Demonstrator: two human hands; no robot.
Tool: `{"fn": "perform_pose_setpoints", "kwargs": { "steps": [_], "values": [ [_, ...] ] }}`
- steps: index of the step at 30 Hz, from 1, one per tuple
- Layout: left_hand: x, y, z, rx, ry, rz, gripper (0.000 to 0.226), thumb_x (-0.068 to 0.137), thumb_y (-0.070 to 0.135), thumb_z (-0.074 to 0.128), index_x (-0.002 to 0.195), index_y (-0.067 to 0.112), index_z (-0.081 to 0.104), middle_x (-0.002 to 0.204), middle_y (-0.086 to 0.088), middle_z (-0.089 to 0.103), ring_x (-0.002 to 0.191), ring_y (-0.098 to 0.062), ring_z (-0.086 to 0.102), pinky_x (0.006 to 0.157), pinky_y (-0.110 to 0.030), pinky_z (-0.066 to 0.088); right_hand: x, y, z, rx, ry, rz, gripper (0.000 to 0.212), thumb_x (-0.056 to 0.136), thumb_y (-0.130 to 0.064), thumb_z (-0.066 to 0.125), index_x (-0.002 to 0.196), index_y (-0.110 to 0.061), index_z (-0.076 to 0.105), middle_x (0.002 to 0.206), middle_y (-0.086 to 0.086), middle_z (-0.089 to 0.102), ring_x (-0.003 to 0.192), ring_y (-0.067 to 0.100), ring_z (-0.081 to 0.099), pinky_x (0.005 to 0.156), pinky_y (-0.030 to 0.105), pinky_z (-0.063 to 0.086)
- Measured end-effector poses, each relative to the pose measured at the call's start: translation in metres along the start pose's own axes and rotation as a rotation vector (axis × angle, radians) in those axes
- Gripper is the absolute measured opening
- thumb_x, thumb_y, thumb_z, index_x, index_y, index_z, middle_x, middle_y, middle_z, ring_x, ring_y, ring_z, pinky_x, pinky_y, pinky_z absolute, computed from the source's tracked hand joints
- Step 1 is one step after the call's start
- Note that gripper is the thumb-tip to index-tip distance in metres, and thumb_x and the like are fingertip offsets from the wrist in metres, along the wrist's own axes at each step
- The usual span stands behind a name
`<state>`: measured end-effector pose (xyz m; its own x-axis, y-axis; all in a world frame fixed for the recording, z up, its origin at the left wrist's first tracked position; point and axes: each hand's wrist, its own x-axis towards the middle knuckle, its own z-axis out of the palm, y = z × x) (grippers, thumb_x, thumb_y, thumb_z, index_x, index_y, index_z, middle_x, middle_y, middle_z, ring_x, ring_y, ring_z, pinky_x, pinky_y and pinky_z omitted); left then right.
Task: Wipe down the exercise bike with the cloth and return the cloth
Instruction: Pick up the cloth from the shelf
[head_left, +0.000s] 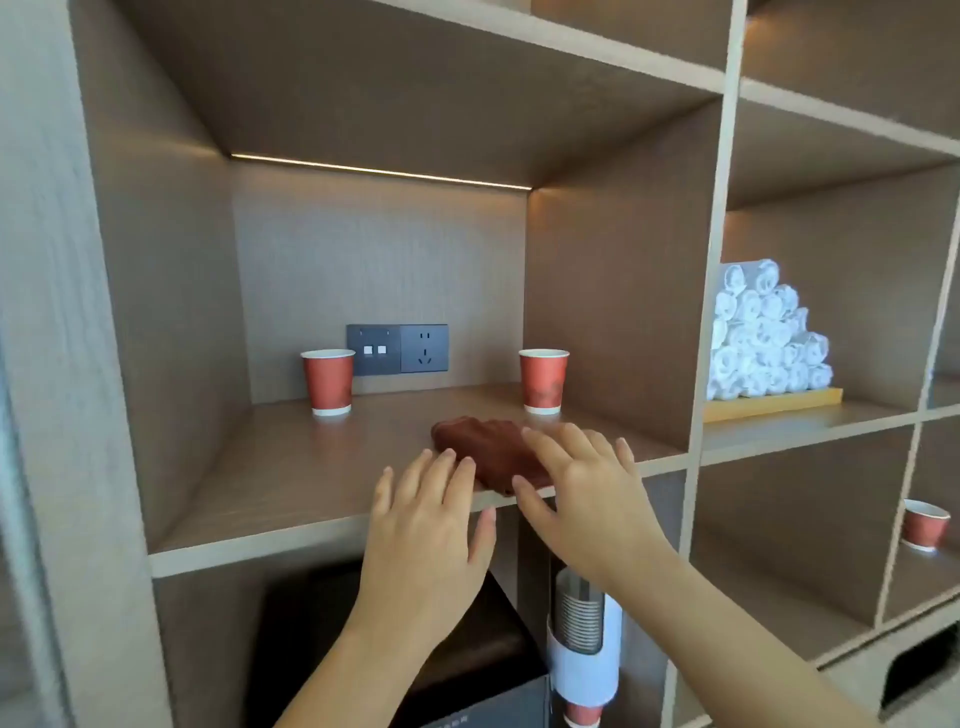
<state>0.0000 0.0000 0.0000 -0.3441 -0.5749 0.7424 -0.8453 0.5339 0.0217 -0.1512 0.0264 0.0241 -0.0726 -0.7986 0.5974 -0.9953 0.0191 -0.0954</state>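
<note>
A folded dark red cloth (485, 444) lies on a wooden shelf (291, 467), near its front edge. My right hand (582, 488) hovers over the cloth's right end with fingers spread, touching or just above it. My left hand (428, 525) is flat and open at the shelf's front edge, its fingertips beside the cloth's left side. Neither hand grips the cloth. The exercise bike is not in view.
Two red paper cups (328, 382) (543, 381) stand at the back of the shelf, by a wall socket (397, 349). Rolled white towels (763, 338) fill the right compartment. A cup dispenser (584, 649) and a dark box (467, 649) sit below. A third cup (925, 525) stands at lower right.
</note>
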Motion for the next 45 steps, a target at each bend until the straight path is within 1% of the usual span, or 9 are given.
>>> {"fn": "perform_pose_setpoints", "kwargs": {
  "steps": [5,13,18,24,25,29,36,39,45],
  "values": [
    [0.017,-0.030,0.011,-0.002,0.020,0.007,0.038,0.082,0.030,0.062,0.112,0.007,0.064,0.115,-0.013,0.065,0.110,-0.032,0.059,0.092,-0.054,0.042,0.031,-0.008,0.026,0.098,-0.015,-0.083,0.050,0.090,-0.049,0.040,0.137,-0.031,0.038,0.145,-0.008,0.039,0.133,0.017,0.033,0.113,0.047,0.018],
    [0.017,-0.042,0.018,0.023,0.052,0.071,0.045,0.086,0.038,0.039,0.108,0.009,0.066,0.111,-0.010,0.068,0.105,-0.029,0.062,0.088,-0.049,0.047,0.030,0.003,0.035,0.202,0.078,-0.227,0.039,0.085,-0.034,0.049,0.120,-0.023,0.061,0.120,-0.003,0.064,0.110,0.020,0.058,0.091,0.040,0.045],
    [0.016,-0.044,0.019,-0.018,0.054,0.055,0.052,0.086,0.039,0.032,0.109,0.008,0.066,0.111,-0.011,0.068,0.104,-0.029,0.062,0.087,-0.047,0.048,0.025,0.026,0.020,0.309,-0.029,-0.330,0.038,0.086,-0.024,0.057,0.123,-0.022,0.058,0.126,-0.007,0.058,0.116,0.012,0.053,0.097,0.038,0.042],
    [0.015,-0.046,0.021,-0.004,0.074,0.041,0.053,0.086,0.040,0.032,0.111,0.006,0.064,0.112,-0.013,0.067,0.105,-0.031,0.061,0.087,-0.047,0.048,0.052,0.030,-0.004,0.342,-0.295,-0.374,0.043,0.087,-0.035,0.058,0.129,-0.031,0.050,0.135,-0.012,0.047,0.124,-0.004,0.037,0.107,0.015,0.028],
    [0.014,-0.047,0.021,0.008,0.079,0.026,0.053,0.087,0.040,0.032,0.111,0.006,0.064,0.112,-0.014,0.066,0.105,-0.032,0.061,0.087,-0.048,0.048,0.061,0.026,-0.006,0.350,-0.323,-0.369,0.045,0.087,-0.041,0.054,0.131,-0.033,0.048,0.137,-0.011,0.045,0.126,-0.003,0.035,0.108,0.018,0.027],
    [0.011,-0.050,0.024,0.036,0.109,0.000,0.053,0.087,0.041,0.033,0.112,0.006,0.064,0.113,-0.015,0.066,0.106,-0.033,0.061,0.088,-0.048,0.047,0.090,0.003,0.005,0.237,-0.427,-0.346,0.049,0.087,-0.050,0.048,0.134,-0.045,0.036,0.147,-0.015,0.031,0.138,0.008,0.022,0.114,0.054,0.013],
    [0.006,-0.054,0.032,0.067,0.172,0.029,0.047,0.088,0.037,0.037,0.112,0.008,0.064,0.116,-0.011,0.065,0.108,-0.029,0.060,0.089,-0.045,0.045,0.098,0.001,0.021,0.265,-0.677,-0.336,0.055,0.080,-0.061,0.048,0.129,-0.063,0.024,0.151,-0.028,0.008,0.140,0.001,0.009,0.117,0.036,0.011],
    [0.006,-0.053,0.034,0.067,0.188,0.017,0.046,0.088,0.037,0.037,0.113,0.008,0.063,0.116,-0.010,0.065,0.108,-0.027,0.060,0.090,-0.044,0.044,0.097,0.001,0.019,0.254,-0.674,-0.364,0.061,0.070,-0.069,0.041,0.129,-0.062,0.027,0.150,-0.028,0.012,0.139,0.002,0.012,0.117,0.039,0.014],
    [0.006,-0.047,0.032,0.067,0.171,-0.041,0.045,0.089,0.037,0.037,0.113,0.010,0.063,0.117,-0.006,0.065,0.109,-0.023,0.059,0.089,-0.042,0.042,0.088,0.015,0.017,0.293,-0.611,-0.533,0.050,0.075,-0.066,0.044,0.123,-0.065,0.030,0.141,-0.022,0.029,0.133,0.008,0.026,0.112,0.040,0.026]
  ]
}}
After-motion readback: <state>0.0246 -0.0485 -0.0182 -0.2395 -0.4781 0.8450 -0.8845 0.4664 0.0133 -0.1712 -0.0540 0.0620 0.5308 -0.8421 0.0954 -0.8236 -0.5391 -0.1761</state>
